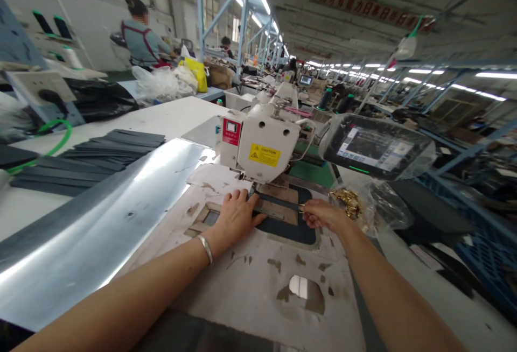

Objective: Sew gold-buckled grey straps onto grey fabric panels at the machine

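Observation:
My left hand (234,215) lies on the pale template sheet (250,282) with its fingers spread, fingertips at the near end of a narrow dark strip (278,201). My right hand (323,215) is closed in a pinch at the strip's right end, where a small gold-coloured metal piece (301,208) shows at the fingertips. Beneath the strip lies a dark panel (283,228) with rounded corners, set in the template, with a brown board (288,212) in its middle. The white sewing machine head (262,136) stands just beyond both hands; its needle area is partly hidden.
Dark cut strips (100,153) lie in a pile at left, beside a shiny metal sheet (161,180). A control screen (375,147) stands at right, above a plastic bag with gold metal fittings (347,201). A co-worker (141,34) sits at far left.

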Available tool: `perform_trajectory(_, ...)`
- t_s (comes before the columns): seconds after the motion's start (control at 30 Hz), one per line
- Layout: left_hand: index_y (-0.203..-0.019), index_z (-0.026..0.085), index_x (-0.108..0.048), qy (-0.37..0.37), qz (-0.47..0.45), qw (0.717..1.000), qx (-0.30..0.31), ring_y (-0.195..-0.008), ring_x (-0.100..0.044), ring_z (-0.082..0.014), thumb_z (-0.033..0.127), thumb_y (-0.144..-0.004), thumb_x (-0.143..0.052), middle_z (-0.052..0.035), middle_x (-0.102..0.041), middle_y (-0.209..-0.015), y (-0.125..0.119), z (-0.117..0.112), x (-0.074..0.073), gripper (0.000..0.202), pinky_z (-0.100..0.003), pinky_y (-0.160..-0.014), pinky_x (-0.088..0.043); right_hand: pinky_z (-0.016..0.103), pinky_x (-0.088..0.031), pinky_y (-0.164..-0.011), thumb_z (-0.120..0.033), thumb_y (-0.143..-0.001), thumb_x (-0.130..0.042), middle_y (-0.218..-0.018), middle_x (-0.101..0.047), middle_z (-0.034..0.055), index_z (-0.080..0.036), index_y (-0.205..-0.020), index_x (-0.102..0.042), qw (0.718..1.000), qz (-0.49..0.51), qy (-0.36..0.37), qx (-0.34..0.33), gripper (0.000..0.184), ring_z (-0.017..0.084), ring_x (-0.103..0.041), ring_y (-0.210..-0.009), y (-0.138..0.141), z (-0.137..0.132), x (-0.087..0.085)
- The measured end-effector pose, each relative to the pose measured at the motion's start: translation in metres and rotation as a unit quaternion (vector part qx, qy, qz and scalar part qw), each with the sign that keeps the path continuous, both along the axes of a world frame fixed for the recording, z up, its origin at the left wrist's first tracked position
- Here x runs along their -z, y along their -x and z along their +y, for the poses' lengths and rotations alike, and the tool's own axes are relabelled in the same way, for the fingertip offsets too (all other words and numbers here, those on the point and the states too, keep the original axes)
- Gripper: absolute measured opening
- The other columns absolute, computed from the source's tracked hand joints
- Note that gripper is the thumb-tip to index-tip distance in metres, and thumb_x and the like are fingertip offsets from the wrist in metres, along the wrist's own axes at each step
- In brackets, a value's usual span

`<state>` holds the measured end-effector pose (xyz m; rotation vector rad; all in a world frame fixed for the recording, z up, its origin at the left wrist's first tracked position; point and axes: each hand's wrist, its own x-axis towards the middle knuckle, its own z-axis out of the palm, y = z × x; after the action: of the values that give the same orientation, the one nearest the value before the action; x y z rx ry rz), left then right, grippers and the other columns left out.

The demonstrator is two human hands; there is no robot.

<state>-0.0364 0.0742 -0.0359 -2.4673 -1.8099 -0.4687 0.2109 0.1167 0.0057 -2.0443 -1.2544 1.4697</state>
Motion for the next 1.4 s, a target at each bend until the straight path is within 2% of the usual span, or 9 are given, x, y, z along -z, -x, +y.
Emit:
perform_trajectory(0.17,-0.121,0.023,-0.057,0.009,0.017,1.0,-0.001,-0.104,-0.051,-0.0313,0.059,-0.087,-0.054,-0.0117,-0.057,-0.111,0.008,0.002,-0.003,0.049,-0.044,-0.09,-0.037,0.016,-0.036,-0.039,-0.014,-0.089,-0.058,-0.046,-0.055,-0.0027,-0.015,-0.069,-0.051,1.0,-0.025,0.005,0.0,0.021,0.006,-0.045,-0.033,0.01,0.006,0.0)
perform_trajectory(0.37,-0.115,0.022,-0.059,0.009,0.029,0.999,-0.008,-0.104,-0.052,-0.0325,0.063,-0.086,-0.051,-0.0121,-0.058,-0.108,0.032,0.007,-0.006,0.051,-0.046,-0.091,-0.035,0.016,-0.026,-0.034,-0.011,-0.085,-0.058,-0.048,-0.059,0.0002,-0.014,-0.066,-0.054,0.999,-0.031,-0.002,-0.01,0.02,0.007,-0.047,-0.034,0.033,0.014,0.005)
perform_trajectory(0.57,-0.113,0.023,-0.059,0.016,0.03,0.999,-0.011,-0.104,-0.052,-0.0319,0.064,-0.086,-0.051,-0.0113,-0.059,-0.109,0.057,0.012,-0.005,0.05,-0.045,-0.091,-0.034,0.017,-0.027,-0.034,-0.013,-0.082,-0.06,-0.05,-0.062,0.0019,-0.013,-0.066,-0.057,0.999,-0.028,-0.006,-0.018,0.017,0.007,-0.047,-0.035,0.057,0.022,0.009)
perform_trajectory(0.77,-0.118,0.024,-0.058,0.014,0.024,0.999,-0.023,-0.108,-0.05,-0.0327,0.064,-0.086,-0.051,-0.0123,-0.058,-0.114,0.081,0.016,-0.001,0.052,-0.046,-0.092,-0.033,0.016,-0.028,-0.034,-0.014,-0.085,-0.059,-0.05,-0.062,0.0021,-0.011,-0.067,-0.057,0.999,-0.019,-0.009,-0.027,0.018,0.006,-0.048,-0.034,0.083,0.025,0.009)
perform_trajectory(1.0,-0.119,0.025,-0.058,0.029,0.025,0.998,-0.047,-0.111,-0.049,-0.0324,0.065,-0.085,-0.052,-0.0114,-0.057,-0.118,0.107,0.021,-0.005,0.052,-0.046,-0.096,-0.031,0.016,-0.029,-0.033,-0.013,-0.086,-0.058,-0.048,-0.06,0.002,-0.012,-0.065,-0.056,0.999,-0.012,0.002,-0.038,0.021,0.007,-0.047,-0.033,0.112,0.035,0.01)
perform_trajectory(1.13,-0.119,0.025,-0.058,0.022,0.024,0.998,-0.047,-0.111,-0.049,-0.0323,0.065,-0.085,-0.051,-0.0111,-0.058,-0.116,0.105,0.028,-0.004,0.052,-0.046,-0.097,-0.03,0.014,-0.031,-0.035,-0.013,-0.087,-0.058,-0.048,-0.06,0.0008,-0.013,-0.065,-0.054,0.999,-0.011,0.004,-0.032,0.022,0.006,-0.047,-0.035,0.111,0.043,0.01)
perform_trajectory(1.4,-0.11,0.022,-0.061,0.004,0.015,1.0,-0.014,-0.107,-0.051,-0.031,0.063,-0.085,-0.053,-0.0112,-0.058,-0.108,0.073,0.026,-0.003,0.049,-0.047,-0.098,-0.031,0.015,-0.034,-0.036,-0.014,-0.088,-0.057,-0.052,-0.061,0.0017,-0.012,-0.068,-0.056,1.0,-0.011,0.008,-0.019,0.021,0.007,-0.051,-0.037,0.076,0.036,0.006)
